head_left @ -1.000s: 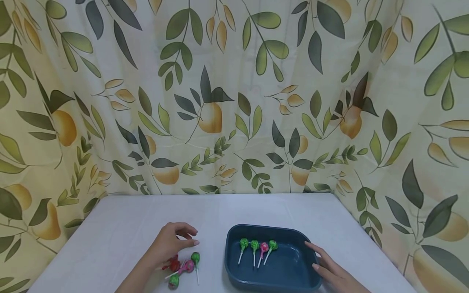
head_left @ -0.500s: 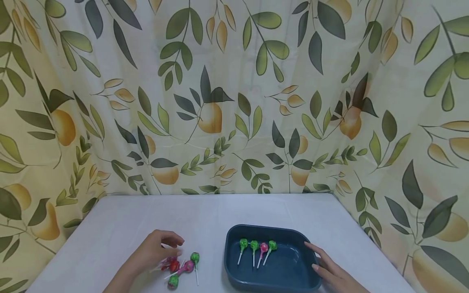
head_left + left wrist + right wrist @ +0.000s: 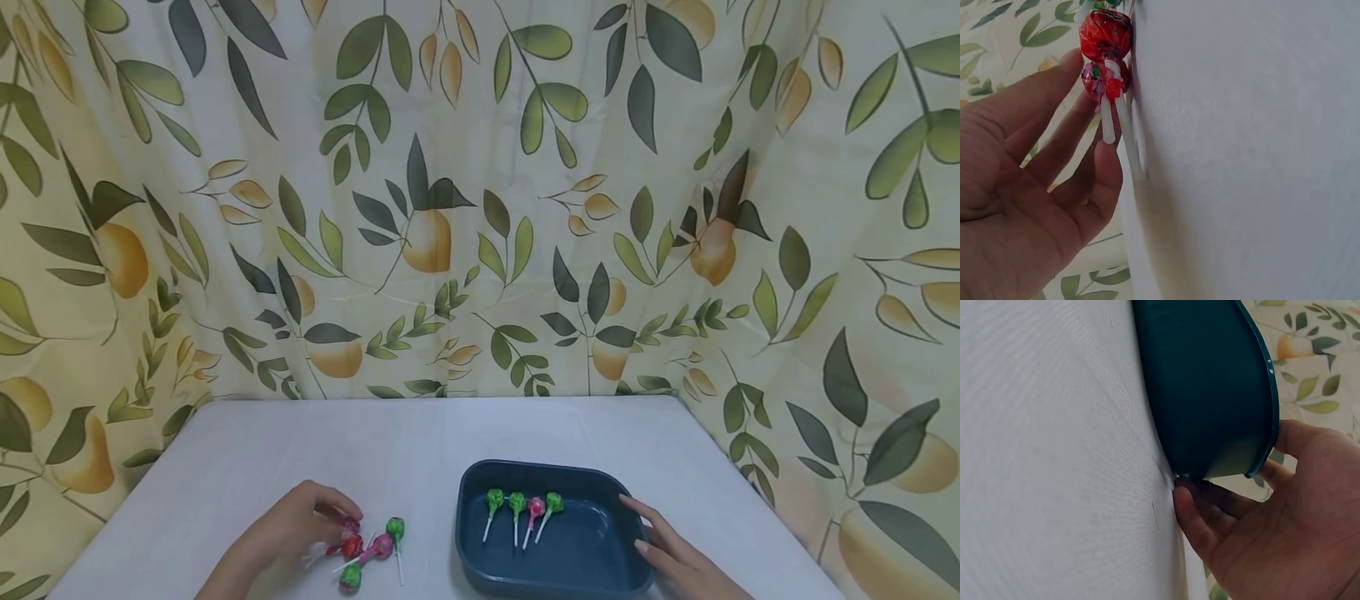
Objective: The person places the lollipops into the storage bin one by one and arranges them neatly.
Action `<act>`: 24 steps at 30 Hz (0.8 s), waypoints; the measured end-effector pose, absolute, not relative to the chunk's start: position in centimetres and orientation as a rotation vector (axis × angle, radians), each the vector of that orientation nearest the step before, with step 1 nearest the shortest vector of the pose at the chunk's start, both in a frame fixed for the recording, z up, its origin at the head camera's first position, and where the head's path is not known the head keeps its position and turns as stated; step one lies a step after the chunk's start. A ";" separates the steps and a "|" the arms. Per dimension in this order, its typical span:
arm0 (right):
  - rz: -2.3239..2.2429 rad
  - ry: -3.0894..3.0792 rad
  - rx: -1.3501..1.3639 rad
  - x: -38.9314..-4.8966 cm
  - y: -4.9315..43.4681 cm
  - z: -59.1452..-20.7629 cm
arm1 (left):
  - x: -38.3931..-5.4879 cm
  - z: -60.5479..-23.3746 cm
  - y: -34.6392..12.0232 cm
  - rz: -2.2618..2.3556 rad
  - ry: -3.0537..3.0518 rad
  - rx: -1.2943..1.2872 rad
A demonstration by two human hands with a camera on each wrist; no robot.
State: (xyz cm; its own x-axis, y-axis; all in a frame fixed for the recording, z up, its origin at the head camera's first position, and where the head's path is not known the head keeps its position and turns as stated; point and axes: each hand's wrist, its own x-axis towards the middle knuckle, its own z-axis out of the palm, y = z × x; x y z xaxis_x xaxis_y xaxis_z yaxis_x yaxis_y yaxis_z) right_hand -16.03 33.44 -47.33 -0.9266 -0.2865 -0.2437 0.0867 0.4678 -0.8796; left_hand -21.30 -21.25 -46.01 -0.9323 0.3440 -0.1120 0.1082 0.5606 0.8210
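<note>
In the head view my left hand (image 3: 303, 525) is over a small pile of wrapped lollipops, its thumb and fingers pinching a purple-pink lollipop (image 3: 351, 526). Right beside it lies a red lollipop (image 3: 352, 547), large in the left wrist view, where the purple-pink lollipop (image 3: 1092, 78) is partly hidden behind it. Near these are a pink lollipop (image 3: 382, 546) and two green ones. My right hand (image 3: 678, 554) rests its extended fingers against the right side of a dark blue tray (image 3: 592, 575). Several lollipops, green ones (image 3: 495, 498) and a pink one (image 3: 536, 506), lie in a row inside it.
A white cloth (image 3: 420, 433) covers the table. Behind and around it hangs a curtain (image 3: 480, 250) printed with leaves and fruit. The tray's raised wall (image 3: 1204, 381) stands between my right hand and the lollipops inside.
My left hand has moved left and down onto the pile, and its fingertips have closed on the purple-pink lollipop. My right hand has stayed at the tray's side.
</note>
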 end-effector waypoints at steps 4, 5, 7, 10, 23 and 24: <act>-1.443 2.361 -0.205 -15.8 33.5 -47.2 | -21.4 -46.1 -21.5 1.300 2.556 0.399; -1.438 2.365 -0.210 -15.8 33.5 -47.2 | -21.4 -46.2 -21.5 1.298 2.560 0.401; -1.425 2.377 -0.226 -15.8 33.6 -47.1 | -21.5 -46.3 -21.6 1.302 2.555 0.404; -1.414 2.389 -0.237 -15.8 33.6 -47.2 | -21.7 -46.6 -21.7 1.314 2.547 0.402; -1.411 2.398 -0.187 -15.7 33.5 -47.3 | -21.7 -47.0 -21.5 1.252 2.592 0.291; -1.412 2.396 -0.188 -15.7 33.5 -47.3 | -21.6 -46.9 -21.4 1.251 2.594 0.277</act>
State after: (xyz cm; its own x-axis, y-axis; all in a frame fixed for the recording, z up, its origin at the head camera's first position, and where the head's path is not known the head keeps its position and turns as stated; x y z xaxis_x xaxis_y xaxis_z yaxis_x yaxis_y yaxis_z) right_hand -15.72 33.49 -47.27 -0.9292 -0.2878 -0.2318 0.0634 0.4938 -0.8673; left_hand -21.62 -21.42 -46.92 -0.9513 0.2755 -0.1386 0.0631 0.6138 0.7869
